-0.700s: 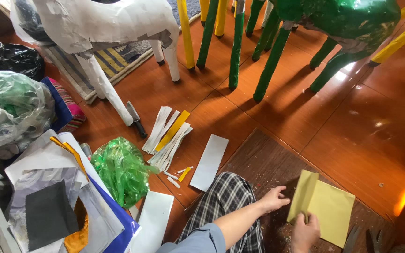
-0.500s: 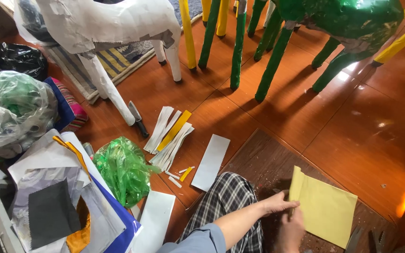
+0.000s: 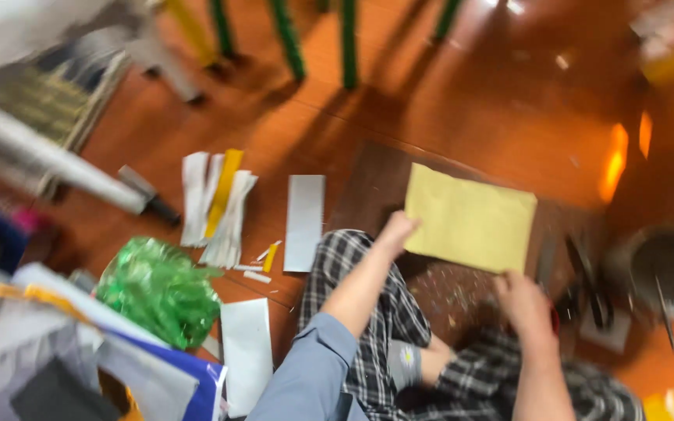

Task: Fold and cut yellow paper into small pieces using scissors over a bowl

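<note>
A yellow paper sheet (image 3: 470, 218) lies spread out over a dark brown board (image 3: 368, 183) on the orange floor. My left hand (image 3: 395, 232) is closed on the sheet's near left edge. At the sheet's near right edge is my right hand (image 3: 520, 300), its fingers touching the paper. Motion blur hides whether that hand grips. Both forearms reach out over my checked trouser legs (image 3: 368, 312). The whole view is blurred.
A metal pot (image 3: 668, 269) and dark tools (image 3: 587, 284) lie right of the board. White and yellow paper strips (image 3: 216, 203), a white slip (image 3: 304, 222), a green plastic bag (image 3: 157, 288) and a paper pile (image 3: 79, 351) lie left. Green stick legs (image 3: 286, 39) stand behind.
The yellow sheet, held folded and tilted by my right hand, now lies open and flat. My left hand has moved onto its left edge. The view has swung right and closer.
</note>
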